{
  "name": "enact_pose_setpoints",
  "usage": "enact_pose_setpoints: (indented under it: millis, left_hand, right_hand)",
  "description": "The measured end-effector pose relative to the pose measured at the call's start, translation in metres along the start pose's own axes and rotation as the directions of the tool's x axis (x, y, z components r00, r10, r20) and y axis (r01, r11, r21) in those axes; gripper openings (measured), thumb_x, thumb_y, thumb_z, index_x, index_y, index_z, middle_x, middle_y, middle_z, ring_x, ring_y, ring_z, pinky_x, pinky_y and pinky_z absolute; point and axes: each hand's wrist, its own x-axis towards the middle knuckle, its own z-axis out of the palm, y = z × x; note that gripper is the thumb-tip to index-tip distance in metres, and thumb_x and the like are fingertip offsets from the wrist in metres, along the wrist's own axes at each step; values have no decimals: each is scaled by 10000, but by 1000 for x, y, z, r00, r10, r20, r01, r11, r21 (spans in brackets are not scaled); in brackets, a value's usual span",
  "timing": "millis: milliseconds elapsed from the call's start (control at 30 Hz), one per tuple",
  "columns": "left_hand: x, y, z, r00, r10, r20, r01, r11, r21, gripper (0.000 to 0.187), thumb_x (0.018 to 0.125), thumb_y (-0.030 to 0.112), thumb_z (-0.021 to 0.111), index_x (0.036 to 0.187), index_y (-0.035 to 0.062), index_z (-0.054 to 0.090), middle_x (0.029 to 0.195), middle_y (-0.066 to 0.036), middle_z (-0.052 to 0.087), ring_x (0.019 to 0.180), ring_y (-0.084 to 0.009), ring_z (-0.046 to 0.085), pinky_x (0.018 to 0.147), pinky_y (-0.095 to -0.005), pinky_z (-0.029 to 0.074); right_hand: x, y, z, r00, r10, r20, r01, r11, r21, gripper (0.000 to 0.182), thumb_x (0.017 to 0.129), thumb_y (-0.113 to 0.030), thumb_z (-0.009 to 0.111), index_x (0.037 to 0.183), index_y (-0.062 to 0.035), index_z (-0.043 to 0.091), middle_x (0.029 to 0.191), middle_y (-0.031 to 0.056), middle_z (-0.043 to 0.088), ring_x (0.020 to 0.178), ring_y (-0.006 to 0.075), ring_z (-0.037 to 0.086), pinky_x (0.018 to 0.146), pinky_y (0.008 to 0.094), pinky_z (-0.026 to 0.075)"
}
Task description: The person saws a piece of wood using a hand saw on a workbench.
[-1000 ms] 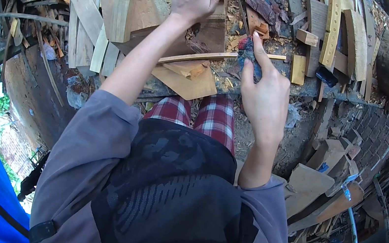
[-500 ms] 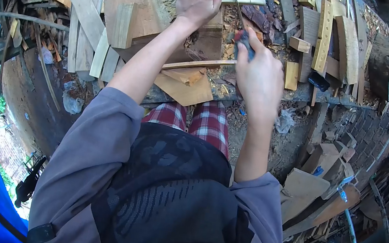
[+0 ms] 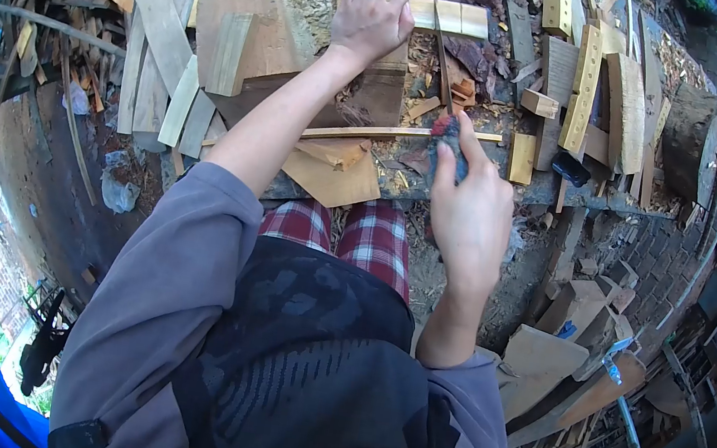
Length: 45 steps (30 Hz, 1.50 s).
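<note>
My left hand [image 3: 371,19] is closed on the left end of a short pale wood strip [image 3: 462,20] marked by several crosswise lines. My right hand [image 3: 475,199] grips the red and blue, cloth-like handle [image 3: 446,135] of what looks like a handsaw. Its narrow dark blade [image 3: 442,63] points away from me and lies across the strip, just right of my left fingers. Whether the blade has cut into the wood cannot be made out. Under the handle runs a long thin wooden slat [image 3: 389,133], close to the bench's near edge.
Wide boards [image 3: 254,21] and grey planks [image 3: 162,6] lie on the left. At right are a yellow piece with holes [image 3: 582,90], a curved block [image 3: 623,115] and a small black object [image 3: 570,169]. Offcuts [image 3: 541,360] are piled on the ground at lower right.
My right hand has drawn the handsaw back toward my body, its blade still across the strip. My left hand keeps its hold on the wood. The whole view has shifted slightly.
</note>
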Motion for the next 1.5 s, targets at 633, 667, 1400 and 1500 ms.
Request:
enact_pose_setpoints:
  millis: [633, 667, 1400, 1500]
  left_hand:
    - [-2, -2, 0, 1000, 12, 27, -12, 1000, 1, 231, 806, 294, 547, 941, 151, 670, 810, -74, 503, 793, -248, 523, 695, -385, 443]
    - [-1, -1, -1, 1000, 9, 24, -9, 1000, -2, 229, 806, 293, 549, 939, 152, 670, 807, -72, 502, 791, -246, 522, 693, -383, 442]
    - [-5, 8, 3, 1000, 12, -14, -12, 999, -35, 181, 790, 300, 551, 866, 171, 652, 780, -74, 476, 760, -237, 510, 661, -373, 419]
    - [-5, 8, 1, 1000, -10, 2, 10, 1000, -17, 187, 792, 301, 550, 875, 171, 656, 780, -76, 478, 761, -238, 508, 670, -372, 421]
  right_hand:
    - [92, -14, 58, 984, -92, -152, 89, 996, -29, 386, 925, -283, 547, 1280, -147, 617, 896, 266, 685, 858, 429, 677, 796, 496, 546]
    - [87, -23, 41, 995, -61, -82, 61, 998, -7, 386, 929, -284, 545, 1282, -145, 615, 919, 260, 685, 866, 425, 675, 792, 499, 539]
    - [81, -32, 39, 999, -25, -43, 22, 998, -59, 442, 928, -246, 529, 1338, -81, 558, 965, 270, 683, 923, 422, 669, 851, 498, 524]
    - [74, -34, 35, 998, -15, -64, 10, 997, -72, 429, 933, -236, 524, 1344, -118, 558, 904, 275, 682, 889, 431, 670, 825, 505, 525]
